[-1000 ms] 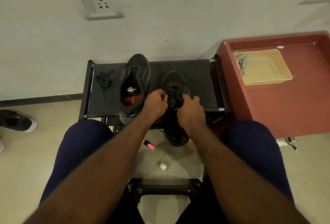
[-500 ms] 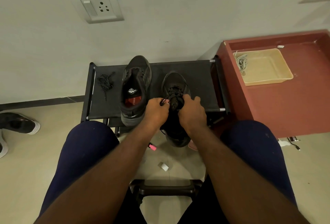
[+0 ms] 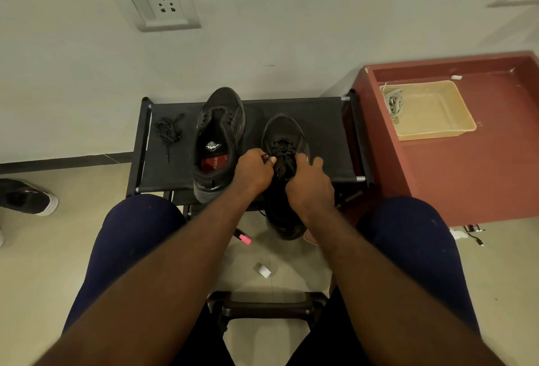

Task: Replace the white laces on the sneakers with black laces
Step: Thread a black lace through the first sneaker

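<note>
Black sneaker (image 3: 284, 132), lace (image 3: 282, 148) partly threaded, apparently pinched by left hand (image 3: 253, 173)

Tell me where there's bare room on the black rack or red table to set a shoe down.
Rack: bare fabric between the laced sneaker and the right rail. Red table: bare stretch nearer than the tan tray. Crowded: rack's left and middle, with loose black lace, open sneaker, left hand and right hand.

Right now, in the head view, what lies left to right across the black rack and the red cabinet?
Loose black lace → unlaced sneaker → part-laced sneaker → white laces, lying at the left end of the tan tray.
</note>
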`<state>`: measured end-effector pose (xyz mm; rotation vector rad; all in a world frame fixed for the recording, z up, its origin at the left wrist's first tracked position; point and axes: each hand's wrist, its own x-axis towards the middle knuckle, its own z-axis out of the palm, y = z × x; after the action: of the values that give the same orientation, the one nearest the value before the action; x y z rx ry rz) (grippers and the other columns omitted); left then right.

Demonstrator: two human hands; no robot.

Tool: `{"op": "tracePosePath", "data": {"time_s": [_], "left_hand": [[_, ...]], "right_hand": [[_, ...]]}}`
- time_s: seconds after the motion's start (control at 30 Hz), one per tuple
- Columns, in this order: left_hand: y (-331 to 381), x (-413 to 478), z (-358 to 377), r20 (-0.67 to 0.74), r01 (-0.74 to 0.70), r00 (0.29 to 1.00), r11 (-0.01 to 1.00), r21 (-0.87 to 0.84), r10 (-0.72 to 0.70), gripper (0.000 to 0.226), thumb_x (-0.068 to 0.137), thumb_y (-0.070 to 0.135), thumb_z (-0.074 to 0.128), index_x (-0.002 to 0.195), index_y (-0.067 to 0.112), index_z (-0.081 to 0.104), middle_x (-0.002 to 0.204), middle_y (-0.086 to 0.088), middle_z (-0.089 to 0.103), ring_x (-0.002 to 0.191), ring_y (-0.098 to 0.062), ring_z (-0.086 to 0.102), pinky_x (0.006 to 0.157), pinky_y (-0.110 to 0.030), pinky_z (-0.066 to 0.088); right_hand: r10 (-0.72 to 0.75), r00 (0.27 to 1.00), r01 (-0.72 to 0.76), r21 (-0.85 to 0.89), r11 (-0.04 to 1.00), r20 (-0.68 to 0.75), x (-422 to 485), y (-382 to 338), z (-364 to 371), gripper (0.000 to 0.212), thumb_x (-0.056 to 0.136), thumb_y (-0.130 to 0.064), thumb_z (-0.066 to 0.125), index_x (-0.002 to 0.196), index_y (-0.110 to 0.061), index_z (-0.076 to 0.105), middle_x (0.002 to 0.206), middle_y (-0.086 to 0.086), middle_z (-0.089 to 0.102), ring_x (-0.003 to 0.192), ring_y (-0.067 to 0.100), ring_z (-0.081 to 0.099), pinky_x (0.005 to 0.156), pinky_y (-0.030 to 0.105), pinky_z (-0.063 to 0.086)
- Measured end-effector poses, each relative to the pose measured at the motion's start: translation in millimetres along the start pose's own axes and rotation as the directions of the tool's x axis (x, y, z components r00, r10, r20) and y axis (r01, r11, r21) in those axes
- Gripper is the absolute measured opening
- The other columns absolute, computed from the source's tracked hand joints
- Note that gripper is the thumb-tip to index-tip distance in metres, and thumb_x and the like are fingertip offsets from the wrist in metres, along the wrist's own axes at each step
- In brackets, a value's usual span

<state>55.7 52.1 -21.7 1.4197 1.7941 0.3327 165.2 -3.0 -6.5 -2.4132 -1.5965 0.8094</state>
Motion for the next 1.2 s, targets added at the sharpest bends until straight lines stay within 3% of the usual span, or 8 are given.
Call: {"op": "tracePosePath", "data": {"time_s": [0.2,0.3,0.47,0.67,0.83,0.93,1.03,1.2], "left_hand": [[1,-2,-16,0.405,0.442,0.885,0.689,-0.575,-0.23,0.025,0.104,0.015,0.044,0.08,0.013,0.051,0.065,0.001,0.043,0.033,-0.003,0.031,0.029,-0.015,0.017],[-2,-6,-11,0.214,0.208,0.969,0.882,-0.424,-0.126,0.025,0.1,0.018,0.055,0.078,0.007,0.058,0.064,-0.003,0.052,0.044,-0.009,0.045,0.036,-0.016,0.031],[-1,0,-13,0.079,-0.026,0.996,0.99,-0.137,0.038,0.019,0.093,0.019,0.064,0.087,0.0,0.064,0.079,-0.011,0.066,0.075,-0.024,0.063,0.065,-0.031,0.048],[17,-7,-15,0.015,-0.233,0.968,0.882,0.41,0.249,0.012,0.097,0.019,0.049,0.101,0.01,0.056,0.1,-0.013,0.065,0.094,-0.035,0.062,0.069,-0.037,0.041],[12,-20,-12,0.03,-0.297,0.945,0.81,0.507,0.327,0.016,0.098,0.021,0.05,0.107,0.009,0.056,0.101,-0.014,0.065,0.091,-0.034,0.064,0.071,-0.039,0.048],[6,-18,-17,0.058,-0.266,0.963,0.898,0.352,0.263,0.015,0.094,0.019,0.055,0.101,0.007,0.061,0.092,-0.012,0.066,0.085,-0.03,0.063,0.073,-0.036,0.052],[4,-25,-27,0.13,-0.078,0.987,0.992,-0.103,0.091,0.012,0.095,0.011,0.057,0.088,0.003,0.063,0.068,-0.006,0.056,0.059,-0.018,0.05,0.05,-0.023,0.039],[40,-51,-54,0.112,0.114,0.992,0.768,-0.63,-0.055,0.014,0.104,0.017,0.047,0.099,0.011,0.058,0.075,-0.004,0.06,0.052,-0.008,0.052,0.044,-0.017,0.042]], "right_hand": [[0.007,1.0,-0.007,-0.015,1.0,0.01,-2,0,5,0.068,0.095,-0.017,0.052,0.155,-0.029,0.024,0.146,0.012,0.034,0.115,0.036,0.057,0.089,0.045,0.049],[0.006,1.0,-0.006,-0.02,1.0,0.028,2,1,3,0.068,0.096,-0.018,0.05,0.157,-0.031,0.022,0.146,0.012,0.034,0.117,0.036,0.056,0.09,0.045,0.049],[0.002,0.998,0.004,-0.081,0.997,0.071,2,1,2,0.072,0.098,-0.019,0.05,0.159,-0.035,0.015,0.15,0.012,0.032,0.118,0.036,0.056,0.089,0.046,0.051],[0.033,0.996,-0.028,-0.056,0.998,0.086,10,-1,1,0.069,0.101,-0.023,0.048,0.16,-0.034,0.016,0.145,0.016,0.038,0.119,0.039,0.055,0.092,0.047,0.049],[0.027,0.997,-0.024,-0.05,0.998,0.068,10,-3,2,0.064,0.103,-0.024,0.045,0.16,-0.032,0.018,0.145,0.016,0.038,0.119,0.038,0.055,0.095,0.048,0.049],[0.028,0.997,-0.026,-0.031,0.999,0.074,10,-4,2,0.063,0.102,-0.023,0.044,0.16,-0.033,0.019,0.145,0.016,0.037,0.12,0.038,0.054,0.096,0.048,0.049],[0.055,0.996,-0.06,0.076,0.995,0.077,14,-2,-5,0.066,0.098,-0.024,0.048,0.158,-0.034,0.024,0.144,0.015,0.041,0.123,0.039,0.052,0.1,0.048,0.048],[0.044,0.995,-0.066,0.27,0.961,0.087,17,-1,-14,0.051,0.084,-0.037,0.059,0.134,-0.03,0.057,0.122,0.011,0.062,0.11,0.034,0.061,0.095,0.042,0.052]]}}
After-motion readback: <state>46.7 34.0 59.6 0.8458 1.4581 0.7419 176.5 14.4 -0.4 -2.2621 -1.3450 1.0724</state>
